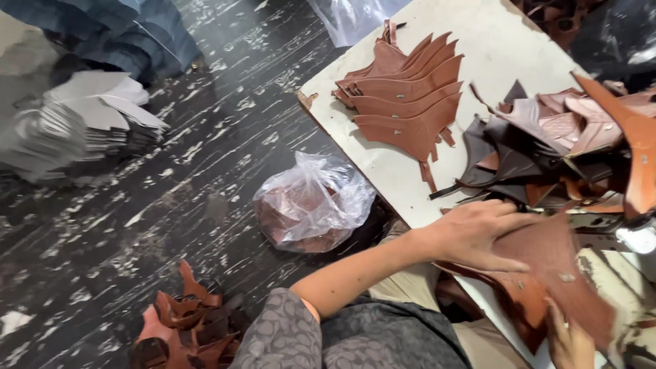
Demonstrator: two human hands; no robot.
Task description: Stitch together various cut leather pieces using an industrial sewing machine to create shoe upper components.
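Observation:
My left hand (pixel 478 232) lies flat, fingers spread, on the top of a large brown leather piece (pixel 567 273) at the near edge of the white table (pixel 492 41). My right hand (pixel 567 342) is at the bottom right, partly cut off by the frame, its fingers closed on the lower edge of the same leather piece. Further leather cut-outs lie under that piece. My left arm, in a grey patterned sleeve, reaches in from the bottom middle.
A fanned stack of brown leather cut-outs (pixel 410 102) lies on the table. A mixed heap of dark and tan pieces (pixel 560 143) sits to its right. On the dark floor are a clear plastic bag (pixel 311 205), brown scraps (pixel 184 328) and stacked grey sheets (pixel 82 123).

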